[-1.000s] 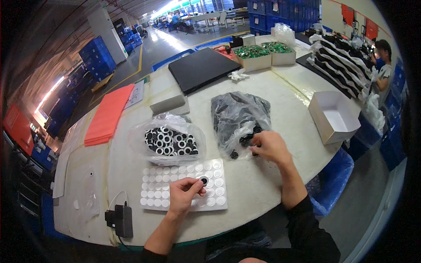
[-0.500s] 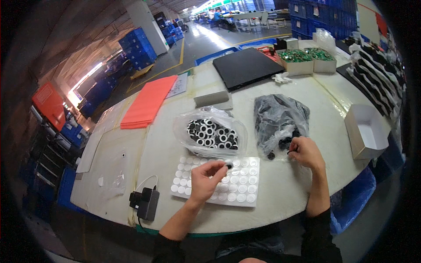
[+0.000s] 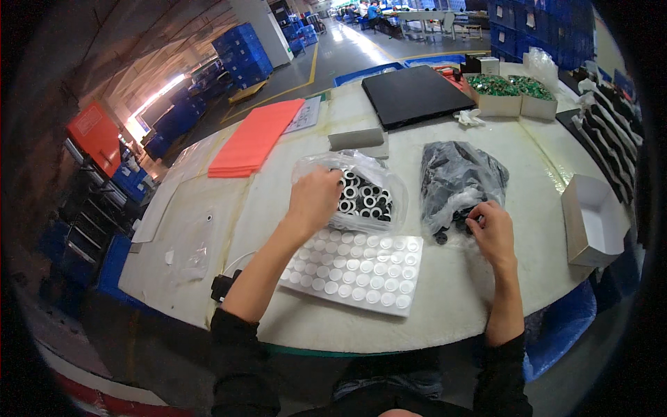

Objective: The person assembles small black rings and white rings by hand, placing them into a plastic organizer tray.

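Note:
Over the left side of an open clear plastic bag is my left hand, its fingers curled down at the black-and-white rings inside. Its fingertips are hidden, so any piece in them cannot be seen. My right hand is pinched closed at the mouth of a dark-filled plastic bag, touching small black round parts. What sits between its fingertips is too small to make out. One loose black part lies beside that bag. Nearest me is a white sheet with rows of round white discs.
A black power adapter lies under my left forearm. Orange sheets, a small grey box and a black flat panel lie farther back. Boxes of green parts and an open white box stand at right.
My left hand has moved from above the disc sheet, where it held a small black part, up and left to the bag of rings. My right hand remains by the black parts. The view has shifted.

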`<state>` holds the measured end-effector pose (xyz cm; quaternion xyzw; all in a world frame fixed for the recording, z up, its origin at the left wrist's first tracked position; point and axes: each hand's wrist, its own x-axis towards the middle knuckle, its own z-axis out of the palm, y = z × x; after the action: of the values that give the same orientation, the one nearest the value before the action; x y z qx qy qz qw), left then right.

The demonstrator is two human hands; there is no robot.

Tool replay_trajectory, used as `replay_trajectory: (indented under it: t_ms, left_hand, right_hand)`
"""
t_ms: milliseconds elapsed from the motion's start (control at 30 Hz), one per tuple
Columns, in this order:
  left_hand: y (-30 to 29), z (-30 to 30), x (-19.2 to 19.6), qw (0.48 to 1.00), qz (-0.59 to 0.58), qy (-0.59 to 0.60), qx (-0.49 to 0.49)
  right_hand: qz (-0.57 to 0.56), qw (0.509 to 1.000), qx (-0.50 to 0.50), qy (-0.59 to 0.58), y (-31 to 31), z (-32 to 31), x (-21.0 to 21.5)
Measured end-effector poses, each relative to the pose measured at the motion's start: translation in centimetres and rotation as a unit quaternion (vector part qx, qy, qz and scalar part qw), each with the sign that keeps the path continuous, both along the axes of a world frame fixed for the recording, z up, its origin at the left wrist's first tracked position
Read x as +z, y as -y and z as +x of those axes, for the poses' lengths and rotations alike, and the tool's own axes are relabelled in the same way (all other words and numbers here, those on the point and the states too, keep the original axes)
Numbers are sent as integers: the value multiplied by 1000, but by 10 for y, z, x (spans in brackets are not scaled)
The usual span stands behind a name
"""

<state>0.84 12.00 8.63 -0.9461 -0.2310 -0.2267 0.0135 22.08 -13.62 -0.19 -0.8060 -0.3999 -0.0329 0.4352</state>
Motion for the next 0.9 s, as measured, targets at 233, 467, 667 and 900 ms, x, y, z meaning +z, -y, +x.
replay_trajectory:
  t_ms: [233, 467, 667, 900]
  left_hand:
    - [61, -87, -26, 964, -249, -35, -85]
    - [59, -134, -72, 950, -295, -43, -91]
    - [55, -124, -70, 947, -299, -65, -100]
    - [42, -109, -64, 929, -309, -185, -81]
  right_hand:
    - [96, 992, 39, -78, -5, -15, -3]
    - [117, 889, 307, -318, -24, -71, -12]
    - [63, 811, 359, -457, -31, -89, -20]
    - [67, 800, 357, -478, -37, -88, -26]
